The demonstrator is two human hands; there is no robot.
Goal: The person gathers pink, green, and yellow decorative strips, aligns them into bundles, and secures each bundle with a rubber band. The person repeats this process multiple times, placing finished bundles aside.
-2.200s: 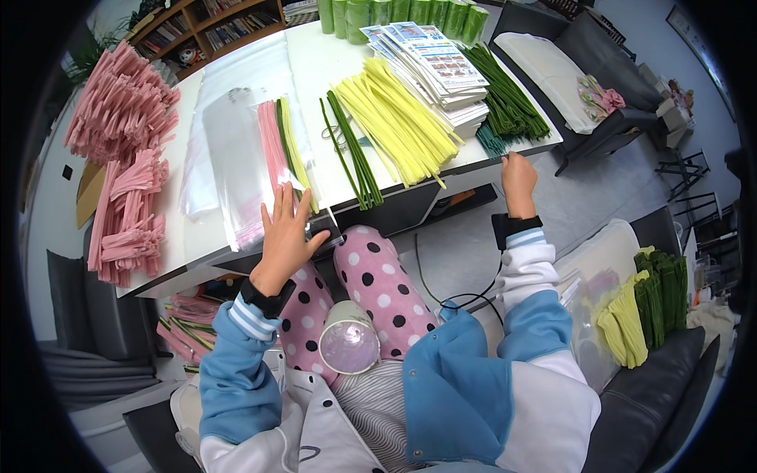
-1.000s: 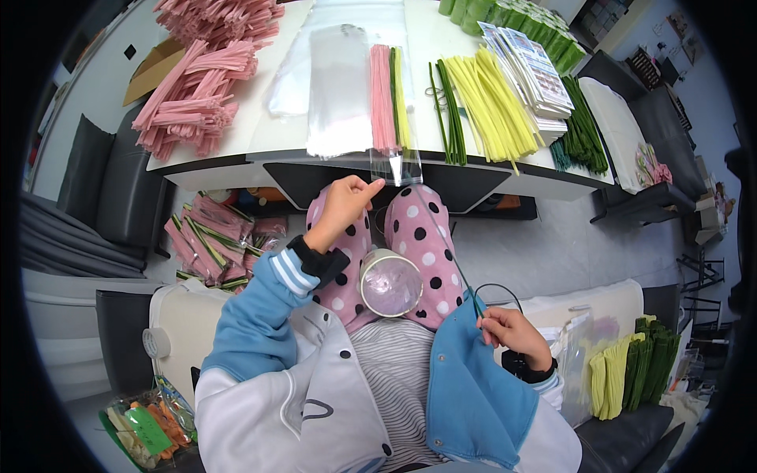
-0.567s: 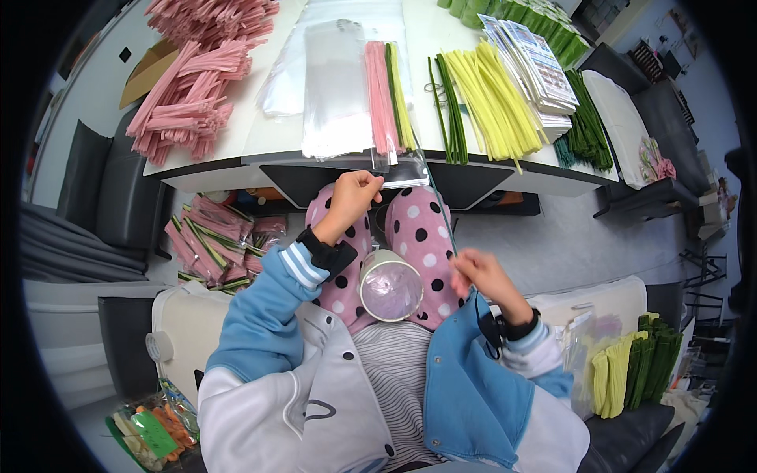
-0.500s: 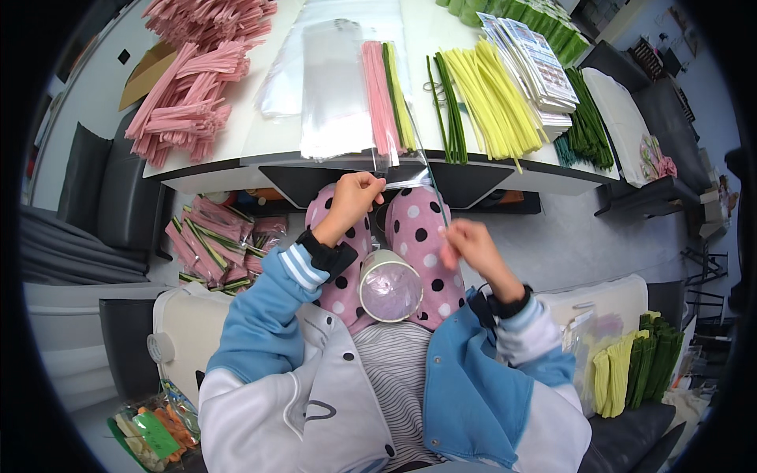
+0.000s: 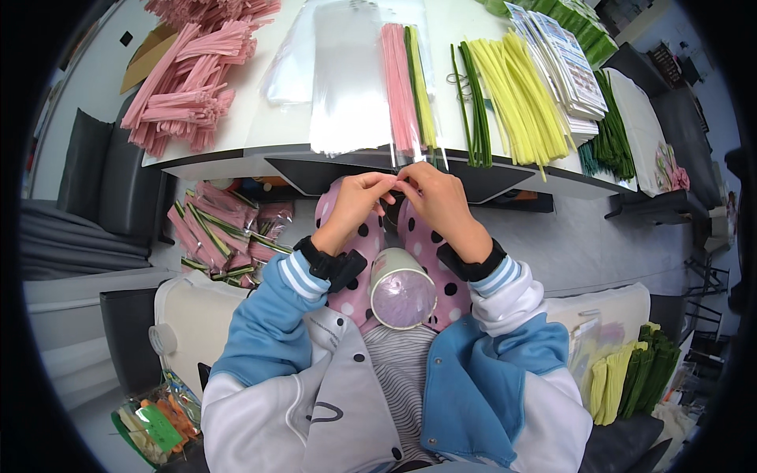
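A clear plastic bag (image 5: pixel 440 151) lies on the table with its lower end over the front edge. It holds pink fuzzy stems (image 5: pixel 400 94) beside a few green and yellow ones (image 5: pixel 426 87). My left hand (image 5: pixel 359 203) and my right hand (image 5: pixel 438 200) meet at that end, thumbs and fingertips pinched together. The bag's end is mostly hidden behind my fingers. Between my thighs stands a pale cup (image 5: pixel 381 277) with crumpled, see-through film (image 5: pixel 402 299) in it.
Flat clear bags (image 5: pixel 347 94) are stacked left of the filled one. Pink stems (image 5: pixel 185 87) pile up further left. Green stems (image 5: pixel 475 110), yellow stems (image 5: pixel 520 102) and printed cards (image 5: pixel 564 63) lie on the right. Filled bags (image 5: pixel 225 229) heap below the table's left side.
My right hand has come up and left from beside my right knee, where a thin strip ran from it to the bag, to join my left hand. The view has shifted slightly.
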